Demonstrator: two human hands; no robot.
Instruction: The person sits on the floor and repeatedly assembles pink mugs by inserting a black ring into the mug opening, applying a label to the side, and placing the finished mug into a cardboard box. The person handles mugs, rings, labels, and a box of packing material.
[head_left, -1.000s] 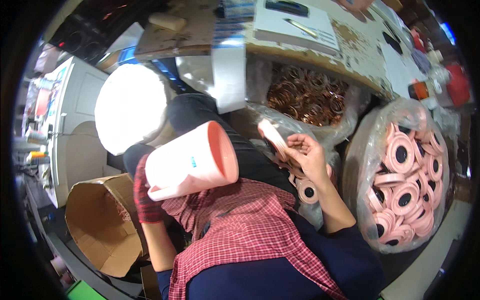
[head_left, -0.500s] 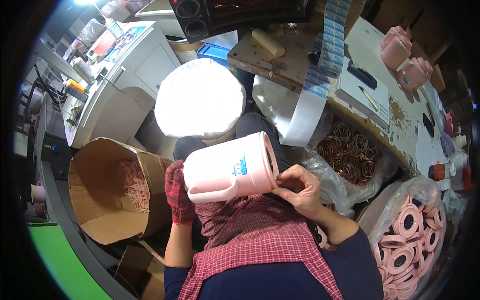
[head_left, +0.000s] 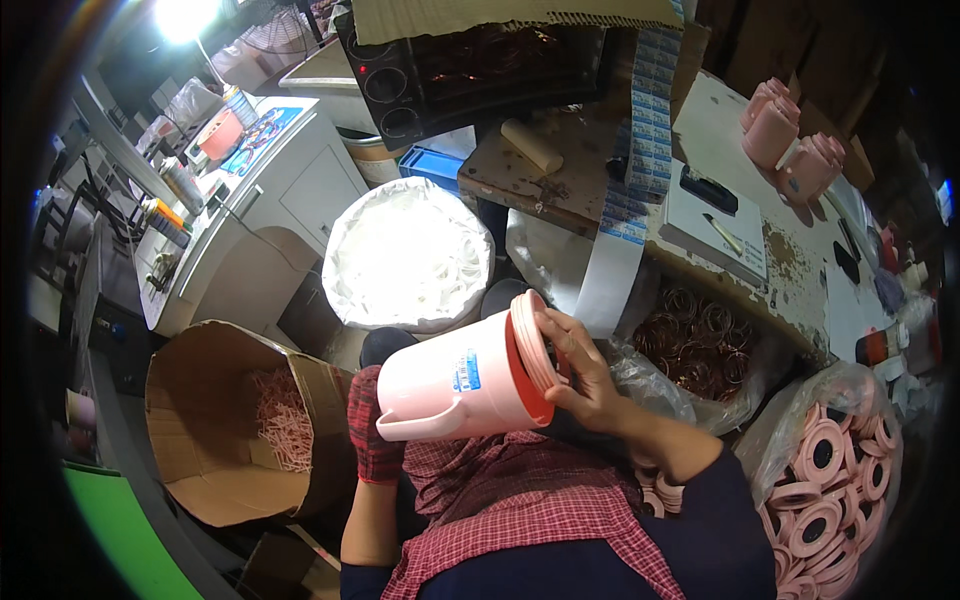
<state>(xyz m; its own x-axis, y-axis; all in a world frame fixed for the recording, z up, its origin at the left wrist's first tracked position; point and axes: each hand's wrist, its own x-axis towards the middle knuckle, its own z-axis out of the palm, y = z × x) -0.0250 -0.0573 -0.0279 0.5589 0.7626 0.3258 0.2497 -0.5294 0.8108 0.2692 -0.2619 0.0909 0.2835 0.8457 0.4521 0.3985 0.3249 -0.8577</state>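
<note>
A pale pink jug (head_left: 430, 385) with a side handle and a blue label lies on its side above my lap. My left hand (head_left: 376, 430), in a red and black checked glove, is closed round its base end. At the mouth, my bare right hand (head_left: 590, 378) grips a pink ridged ring-shaped lid (head_left: 530, 335). This lid sits tilted against the opening, with a gap along the lower edge that shows the reddish inside. Part of the lid is hidden behind my fingers.
Right of me, a clear plastic bag (head_left: 858, 395) holds several pink rings with dark centres, near coiled copper-coloured rings (head_left: 700, 335). A carton (head_left: 200, 455) with pink strips stands at left. Ahead are a white-lined tub (head_left: 345, 285), a small oven (head_left: 500, 70) and a worn table (head_left: 800, 240).
The ring lid now stands out from the jug's mouth at a tilt, and my right hand has shifted over it. The jug sits lower in view, as does the whole scene.
</note>
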